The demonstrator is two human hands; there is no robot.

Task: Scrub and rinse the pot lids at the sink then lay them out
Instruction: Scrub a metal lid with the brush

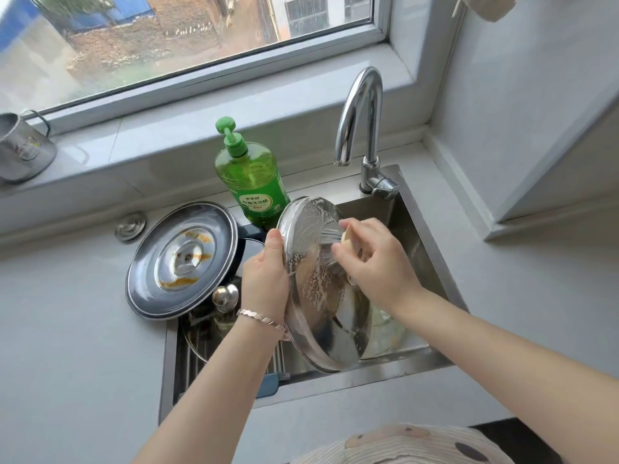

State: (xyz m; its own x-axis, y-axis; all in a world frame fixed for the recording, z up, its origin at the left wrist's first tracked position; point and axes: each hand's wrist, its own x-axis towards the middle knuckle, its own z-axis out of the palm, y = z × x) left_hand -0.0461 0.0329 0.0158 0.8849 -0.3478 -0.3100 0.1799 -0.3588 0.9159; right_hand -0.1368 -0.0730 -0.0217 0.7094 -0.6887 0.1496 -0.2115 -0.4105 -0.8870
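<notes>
Lid [321, 296] number one is up on its edge over the sink [418, 236], tilted, with the hollow inside facing my right hand [371, 259] and streaked with white suds. My left hand [264, 279] is clamped on its rim from the left side, thumb near the top edge, and there's a bracelet [261, 318] on that wrist. My right hand is curled around a scrubber [346, 237], and the bristle end is pressed against the upper part of the soapy inside.

Just left of my left hand is a second lid [181, 259], bigger, lying inside-up partly on the counter [67, 329] and partly over the sink's corner. It's got orange-brown smears around the middle. Right below my left hand a shiny knob [225, 296] sticks up from a glass lid [201, 333], which sits in the left part of the sink on what look like rack bars.

Past both hands, a green soap bottle [251, 182] with a pump stands just behind the lid I'm holding. The faucet [361, 128] is beyond my right hand, no water visible from it. Far off to the left, a metal cup [23, 149] sits on the window ledge.
</notes>
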